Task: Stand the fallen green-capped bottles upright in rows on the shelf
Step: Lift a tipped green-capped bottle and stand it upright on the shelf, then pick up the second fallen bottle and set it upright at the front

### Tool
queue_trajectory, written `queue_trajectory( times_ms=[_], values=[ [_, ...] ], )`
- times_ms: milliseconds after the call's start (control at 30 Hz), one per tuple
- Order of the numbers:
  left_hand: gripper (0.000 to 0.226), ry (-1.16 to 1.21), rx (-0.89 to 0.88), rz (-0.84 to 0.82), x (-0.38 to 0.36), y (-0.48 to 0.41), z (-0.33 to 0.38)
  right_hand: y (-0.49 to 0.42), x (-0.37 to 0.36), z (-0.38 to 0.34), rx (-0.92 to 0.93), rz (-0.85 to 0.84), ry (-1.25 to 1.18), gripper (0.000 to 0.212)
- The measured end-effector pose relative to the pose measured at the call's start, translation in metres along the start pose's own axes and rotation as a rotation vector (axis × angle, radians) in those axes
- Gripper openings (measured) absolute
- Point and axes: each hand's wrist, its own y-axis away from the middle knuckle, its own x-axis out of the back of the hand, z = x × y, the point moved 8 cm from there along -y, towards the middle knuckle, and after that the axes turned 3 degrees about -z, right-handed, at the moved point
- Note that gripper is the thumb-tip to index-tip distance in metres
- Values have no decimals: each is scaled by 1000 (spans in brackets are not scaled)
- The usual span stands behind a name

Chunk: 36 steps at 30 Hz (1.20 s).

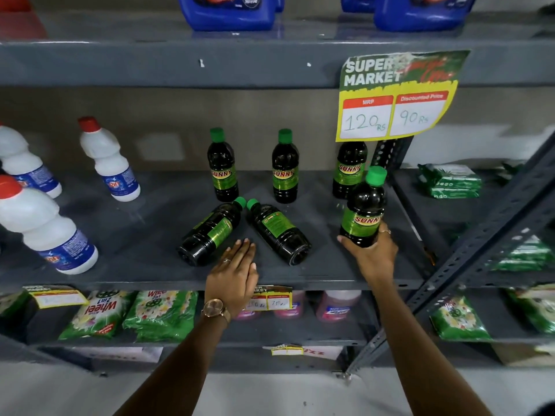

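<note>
A grey metal shelf (144, 235) holds six dark bottles with green caps and green "SUNNY" labels. Three stand upright in a row toward the back edge: the back-left bottle (222, 166), the back-middle bottle (284, 168), and the back-right bottle (348, 168), whose cap is hidden behind a yellow and green price sign (399, 96) hanging from the shelf above.

Nearer the front edge, two bottles lie on their sides with their caps almost meeting and their bases splayed toward the front. The left fallen bottle (211, 232) points its base to the front left; the right fallen bottle (277, 231) points its base to the front right.

The left hand (232, 276), wearing a ring and a wristwatch (214, 309), is flat and relaxed over the front edge, fingers extended together between the two fallen bottles and grasping nothing.

The right hand (371, 250) grips the base of a sixth bottle, the held bottle (363, 208), upright and slightly tilted, near the right end of the shelf, in front of the back-right bottle.

White bottles with red caps (109, 159) stand at the left end. Green detergent packets (132, 313) lie on the shelf below.
</note>
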Motion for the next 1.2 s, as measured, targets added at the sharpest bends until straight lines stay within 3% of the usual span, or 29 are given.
queue_trajectory(
  times_ms=[200, 300, 400, 733, 900, 967, 1033, 1133, 1200],
  values=[
    [46, -21, -9, -24, -1, -1, 0, 47, 18, 10, 38, 87, 66, 66],
    [46, -14, -4, -25, -3, -1, -1, 64, 21, 11, 36, 117, 66, 76],
    [46, -19, -4, -30, -3, 0, -1, 67, 19, 11, 27, 114, 65, 86],
    [47, -6, 7, -83, 3, 1, 1, 70, 17, 14, -17, 131, 52, 85],
    [57, 197, 3, -141, 12, 4, 0, 90, 15, 8, -107, 138, -28, 106],
    [54, 248, -96, -84, 37, 15, 4, 123, 10, 4, -146, 205, -132, 95],
    [50, 240, -159, 20, 67, 26, -4, 159, -9, -19, 19, 173, -105, 71],
    [48, 294, -76, 136, 98, 24, -50, 176, -56, -60, 258, -61, 75, 50],
    [46, 309, 17, 129, 100, 16, -91, 153, -79, -85, 260, -111, 172, 55]
  ],
)
